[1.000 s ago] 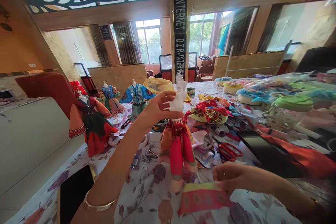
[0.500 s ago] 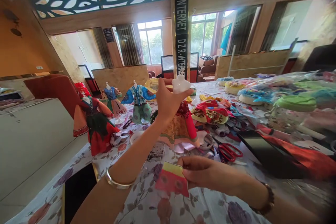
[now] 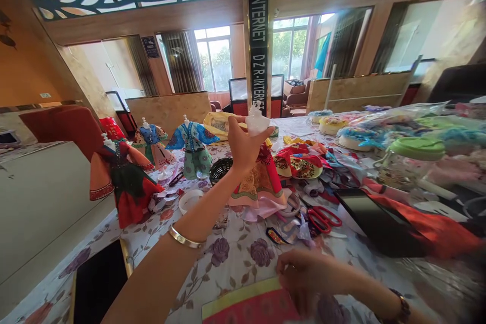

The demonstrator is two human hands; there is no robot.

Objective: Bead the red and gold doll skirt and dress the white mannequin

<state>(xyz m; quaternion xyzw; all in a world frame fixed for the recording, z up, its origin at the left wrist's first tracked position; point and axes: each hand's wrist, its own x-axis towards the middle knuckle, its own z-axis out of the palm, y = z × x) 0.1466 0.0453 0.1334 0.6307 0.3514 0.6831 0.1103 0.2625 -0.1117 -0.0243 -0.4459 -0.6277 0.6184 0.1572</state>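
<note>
My left hand point(image 3: 246, 146) is raised over the middle of the table. Its thumb and fingers close around a small white doll bust point(image 3: 257, 122) with a knobbed neck. Just below and behind that hand stands a red and gold doll dress point(image 3: 255, 182); whether the bust joins it is hidden. Low in front, my right hand point(image 3: 304, 276), a little blurred, has its fingers curled at the right end of a pink fabric piece point(image 3: 243, 309) with a yellow border. The fabric spreads toward the bottom edge, partly cut off from view.
Dressed doll forms stand at left: a red and green dress point(image 3: 129, 182), a blue outfit point(image 3: 195, 147). A black basket point(image 3: 220, 169), white bowl point(image 3: 190, 201), red scissors point(image 3: 322, 218), black tablet point(image 3: 379, 223), phone point(image 3: 100, 283), lidded jar point(image 3: 413, 157) and fabric scraps crowd the table.
My right hand has moved down, and the folded pink fabric now lies opened out wider. The left hand keeps the bust raised. The view has shifted slightly.
</note>
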